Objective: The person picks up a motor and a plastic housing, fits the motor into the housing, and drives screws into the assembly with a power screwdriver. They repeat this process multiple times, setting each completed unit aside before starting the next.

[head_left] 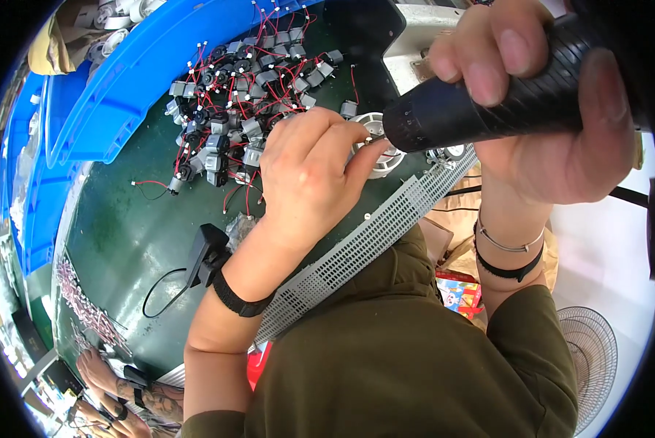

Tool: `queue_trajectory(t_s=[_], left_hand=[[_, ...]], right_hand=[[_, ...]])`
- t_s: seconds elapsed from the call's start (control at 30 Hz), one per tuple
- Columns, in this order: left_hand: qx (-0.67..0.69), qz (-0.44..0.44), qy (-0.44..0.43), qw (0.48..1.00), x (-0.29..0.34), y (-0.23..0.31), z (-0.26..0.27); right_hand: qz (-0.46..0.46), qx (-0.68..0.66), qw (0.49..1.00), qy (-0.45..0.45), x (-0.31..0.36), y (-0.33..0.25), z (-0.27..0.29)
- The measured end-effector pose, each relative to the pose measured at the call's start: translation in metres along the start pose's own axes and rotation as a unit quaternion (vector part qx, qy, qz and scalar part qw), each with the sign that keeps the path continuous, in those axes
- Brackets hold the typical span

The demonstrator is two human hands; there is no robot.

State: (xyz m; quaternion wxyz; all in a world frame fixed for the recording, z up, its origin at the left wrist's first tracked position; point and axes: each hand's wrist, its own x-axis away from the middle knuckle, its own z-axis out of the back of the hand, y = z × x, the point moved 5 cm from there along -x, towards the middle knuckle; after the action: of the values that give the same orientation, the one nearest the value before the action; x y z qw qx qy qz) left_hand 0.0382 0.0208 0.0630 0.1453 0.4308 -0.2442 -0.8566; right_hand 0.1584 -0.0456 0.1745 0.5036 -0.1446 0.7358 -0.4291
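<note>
My right hand [546, 109] grips a thick black ribbed tool handle [488, 102] close to the camera, its tip pointing left and down. My left hand [309, 171] rests on the dark green bench, fingertips pinching at a round silver-white part [381, 157] right at the tool's tip. Whether the fingers hold a screw there is hidden. A black strap wraps my left wrist. Beyond my left hand lies a heap of small grey motors with red and black wires [247, 102].
Blue plastic bins [123, 87] line the bench's far left side. A perforated grey metal strip [364, 244] runs along the bench's near edge. A black box with a cable [205, 252] lies by my left wrist. Another person's tattooed arm [134, 394] shows bottom left. A fan [587, 358] stands lower right.
</note>
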Motion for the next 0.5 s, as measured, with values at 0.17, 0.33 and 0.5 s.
queue_trajectory(t_s=[0.17,0.33,0.5], left_hand=[[-0.013,0.007,0.030,0.999,0.004,0.001,-0.002],[0.026,0.086,-0.018,0.996,0.003,0.003,0.004],[0.036,0.042,-0.021,0.998,0.020,-0.011,0.003]], right_hand=[[0.004,-0.001,1.000,-0.002,0.003,-0.002,-0.010],[0.007,0.004,1.000,0.003,-0.003,0.003,-0.001],[-0.035,0.012,0.999,0.019,-0.002,0.019,0.007]])
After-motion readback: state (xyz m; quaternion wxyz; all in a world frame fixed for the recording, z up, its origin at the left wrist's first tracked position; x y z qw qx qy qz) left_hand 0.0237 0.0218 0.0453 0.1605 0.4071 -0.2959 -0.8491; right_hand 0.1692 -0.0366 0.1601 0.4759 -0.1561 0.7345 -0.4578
